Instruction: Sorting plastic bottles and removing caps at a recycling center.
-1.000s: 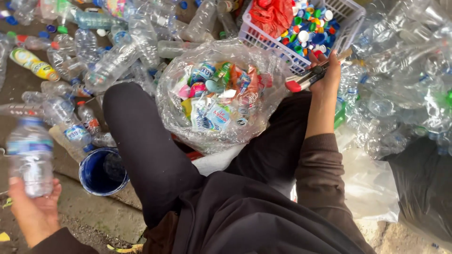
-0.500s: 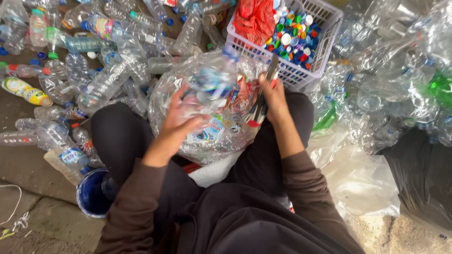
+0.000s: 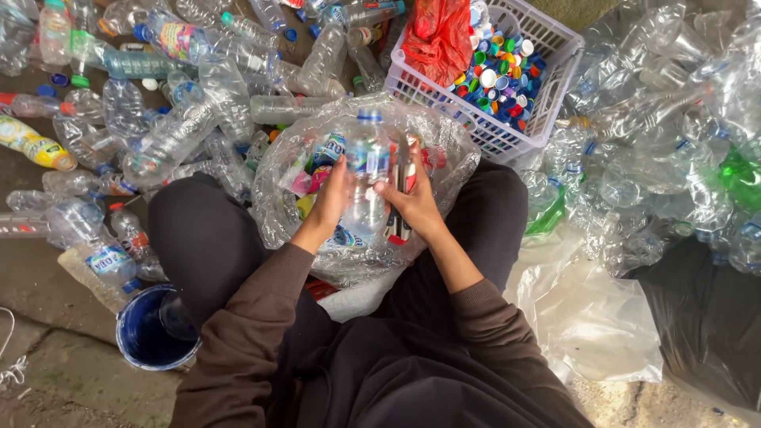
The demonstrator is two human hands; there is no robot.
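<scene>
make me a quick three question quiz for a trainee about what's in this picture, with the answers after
1. True or false: both hands grip one clear plastic bottle over the clear bag of labels.
2. What fills the white basket? A) bottle caps B) gloves C) sand
3. What colour is the bucket by the person's left knee?

Key: 1 true, left hand and right hand both hold it. 2 A. 3 blue.

I saw that I wore a dark brown long-sleeved top, its cuffs ending just short of my bare left hand [image 3: 331, 198] and right hand [image 3: 412, 202]. My trousers were black and loose. The fabric looked plain, soft and creased.
</scene>
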